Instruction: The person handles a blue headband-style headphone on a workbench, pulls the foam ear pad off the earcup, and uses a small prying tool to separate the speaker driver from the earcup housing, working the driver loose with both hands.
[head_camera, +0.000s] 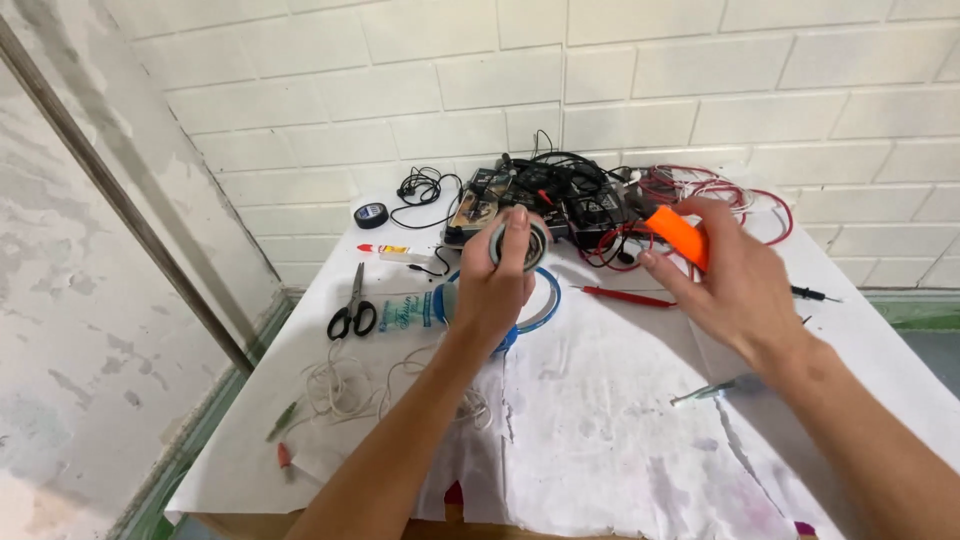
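Left hand (492, 290) grips a tape roll (519, 243) above the desk's (600, 420) back middle, right hand (735, 285) clutches an orange cutter (678, 234). The blade could easily nick those fingers, they're close.

Both bare forearms reach forward from the lower edge of the view, angled toward each other. The left hand (497, 285) is raised with its back toward the camera, wrist nearly straight, fingers curled round and closed in a grip; one fingertip lies flat and extended at the top of the grasp. The right hand (735, 280) sits slightly lower and farther right, well apart from the left, its back also facing up. Its thumb and first fingers pinch together at the upper left (the remaining fingers are bent loosely beneath, partly hidden). The right wrist bends slightly inward, the forearm running off toward the lower right corner.
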